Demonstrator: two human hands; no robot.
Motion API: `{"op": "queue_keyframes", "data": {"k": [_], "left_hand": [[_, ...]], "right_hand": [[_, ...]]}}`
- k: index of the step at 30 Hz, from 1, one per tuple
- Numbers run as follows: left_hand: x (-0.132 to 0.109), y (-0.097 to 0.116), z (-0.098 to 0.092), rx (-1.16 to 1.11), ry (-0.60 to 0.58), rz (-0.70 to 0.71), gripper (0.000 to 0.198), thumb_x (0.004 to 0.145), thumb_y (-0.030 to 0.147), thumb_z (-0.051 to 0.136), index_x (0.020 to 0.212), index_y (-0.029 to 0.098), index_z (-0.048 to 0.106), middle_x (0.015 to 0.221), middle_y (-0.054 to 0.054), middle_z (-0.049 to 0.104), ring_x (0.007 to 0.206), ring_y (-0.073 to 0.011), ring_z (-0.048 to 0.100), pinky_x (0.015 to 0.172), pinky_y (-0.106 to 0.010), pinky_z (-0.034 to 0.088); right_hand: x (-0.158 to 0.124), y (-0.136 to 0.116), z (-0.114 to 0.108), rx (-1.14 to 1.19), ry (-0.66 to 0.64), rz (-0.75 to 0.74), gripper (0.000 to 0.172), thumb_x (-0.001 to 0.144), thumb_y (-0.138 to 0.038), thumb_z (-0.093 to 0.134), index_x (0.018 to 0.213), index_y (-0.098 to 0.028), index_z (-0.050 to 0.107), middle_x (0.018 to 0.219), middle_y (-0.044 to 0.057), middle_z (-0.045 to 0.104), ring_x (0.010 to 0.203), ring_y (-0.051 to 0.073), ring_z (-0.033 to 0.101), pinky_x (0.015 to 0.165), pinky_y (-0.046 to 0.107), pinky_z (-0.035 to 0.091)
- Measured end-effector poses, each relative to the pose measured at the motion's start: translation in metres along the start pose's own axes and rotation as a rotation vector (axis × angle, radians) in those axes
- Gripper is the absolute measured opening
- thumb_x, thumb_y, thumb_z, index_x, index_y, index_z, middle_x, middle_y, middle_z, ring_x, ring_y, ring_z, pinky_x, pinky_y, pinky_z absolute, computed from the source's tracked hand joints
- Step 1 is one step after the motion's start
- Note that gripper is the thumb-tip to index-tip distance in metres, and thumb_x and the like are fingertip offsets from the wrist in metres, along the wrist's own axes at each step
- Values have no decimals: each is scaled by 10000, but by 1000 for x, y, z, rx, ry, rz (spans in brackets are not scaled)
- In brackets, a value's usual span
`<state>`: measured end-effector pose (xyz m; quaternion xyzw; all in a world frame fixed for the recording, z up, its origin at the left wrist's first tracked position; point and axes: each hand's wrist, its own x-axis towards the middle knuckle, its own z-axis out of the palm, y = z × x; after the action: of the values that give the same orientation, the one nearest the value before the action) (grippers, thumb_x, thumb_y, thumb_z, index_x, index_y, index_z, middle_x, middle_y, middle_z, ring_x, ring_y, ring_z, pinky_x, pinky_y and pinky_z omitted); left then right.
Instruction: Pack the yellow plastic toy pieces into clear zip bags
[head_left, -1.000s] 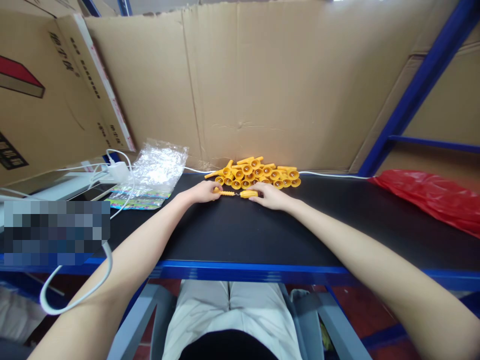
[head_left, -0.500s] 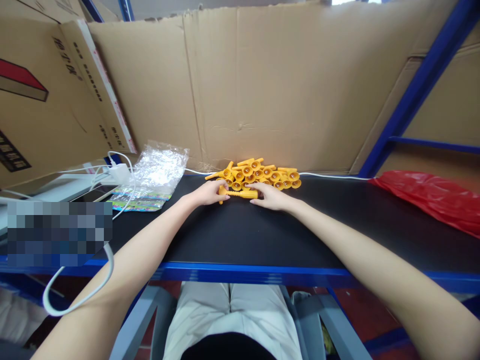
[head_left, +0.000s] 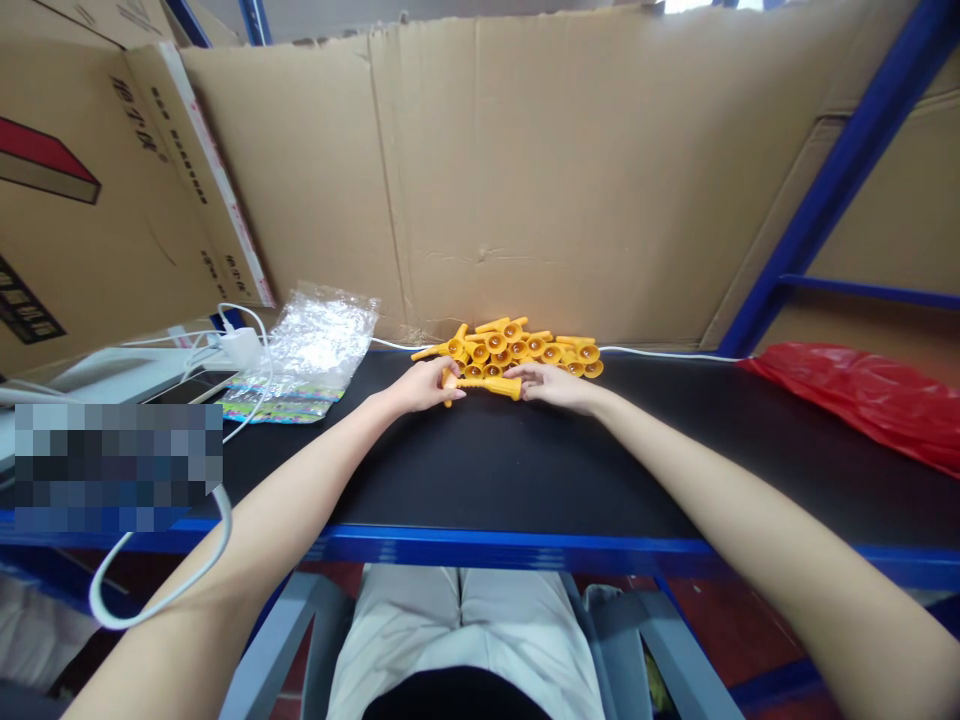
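My left hand (head_left: 424, 386) is closed round the left end of a yellow plastic horn-shaped piece (head_left: 491, 384) with a ribbed, narrow middle. The piece lies nearly level, low over the black tabletop, its wider end pointing right. At that wider end, my right hand (head_left: 555, 387) has its fingers bent and the fingertips pressed against the rim; the exact grip is partly hidden. Just behind both hands is a pile of similar yellow horn-shaped pieces (head_left: 517, 347), many with their round open mouths facing me.
Cardboard (head_left: 562, 180) stands behind the black tabletop (head_left: 510, 470). On the left lie a clear plastic bag (head_left: 322, 330), a phone (head_left: 191, 387) and white cables with a charger (head_left: 240, 346). A red plastic bag (head_left: 847, 390) lies at right. The blue table edge (head_left: 510, 545) is nearest me.
My right hand has slid right along the yellow piece to its wide end, uncovering more of it. The piece and my left hand have shifted very slightly right.
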<state>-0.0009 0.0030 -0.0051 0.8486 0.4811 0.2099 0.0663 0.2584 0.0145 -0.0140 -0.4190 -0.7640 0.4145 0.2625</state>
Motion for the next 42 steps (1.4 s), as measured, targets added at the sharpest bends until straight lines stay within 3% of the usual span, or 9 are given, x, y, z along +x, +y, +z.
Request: {"op": "queue_keyframes", "data": {"k": [5,9,11,18,25,30,34,39,42], "left_hand": [[1,-5,1,35,10,-36,364,725,433,621,968,173,543,701,7,549,618,-133,496,571,-231,348],[1,-8,1,41,20,-18,357,731,428,619,981,188,536,697,14,555,621,-128,503,588,-228,353],[1,-8,1,52,27,-11,363,729,430,620,991,195,531,687,20,547,609,-123,496,581,-226,344],[1,-5,2,79,45,-11,377,716,437,635,991,200,534,723,12,562,634,-131,501,579,-230,336],[0,-1,1,82,38,-20,377,715,416,645,1005,203,531,720,10,585,671,-149,543,589,-234,350],[0,0,2,77,49,-12,367,724,401,643,1007,204,519,712,15,594,649,-146,548,599,-238,356],[0,-1,3,104,53,-3,365,725,404,642,1006,212,511,681,24,585,630,-147,543,588,-238,351],[0,0,2,105,42,-18,372,731,406,639,1020,211,509,722,18,612,656,-151,567,601,-240,364],[0,1,1,117,50,-24,383,726,412,642,1021,206,513,771,5,626,689,-160,580,609,-244,369]], "right_hand": [[-3,1,-3,96,-43,11,499,658,-129,635,1134,-171,488,1098,84,586,997,158,577,908,333,452],[-1,0,5,23,95,3,327,735,-257,639,1022,-166,511,1019,81,623,922,142,601,892,334,450],[0,-2,9,25,101,3,216,825,-337,541,937,-154,520,937,84,652,815,132,621,829,318,466],[1,-5,12,24,89,9,320,893,-468,379,797,-168,436,726,55,660,497,81,526,532,235,388],[-3,-2,4,8,-37,-6,470,772,-378,612,1129,-169,389,844,52,673,631,117,587,638,277,432],[-3,-3,4,27,-43,-11,356,811,-492,511,906,-149,510,785,57,674,582,102,561,614,268,392],[-1,-5,6,20,-24,6,508,837,-595,377,699,-137,547,675,67,659,523,95,532,554,256,347],[-1,-7,7,20,12,40,526,844,-602,353,728,-132,559,668,74,659,499,92,520,537,253,337],[-3,-6,4,57,-48,24,451,839,-550,428,931,-125,552,776,85,681,566,108,560,565,254,362]]}}
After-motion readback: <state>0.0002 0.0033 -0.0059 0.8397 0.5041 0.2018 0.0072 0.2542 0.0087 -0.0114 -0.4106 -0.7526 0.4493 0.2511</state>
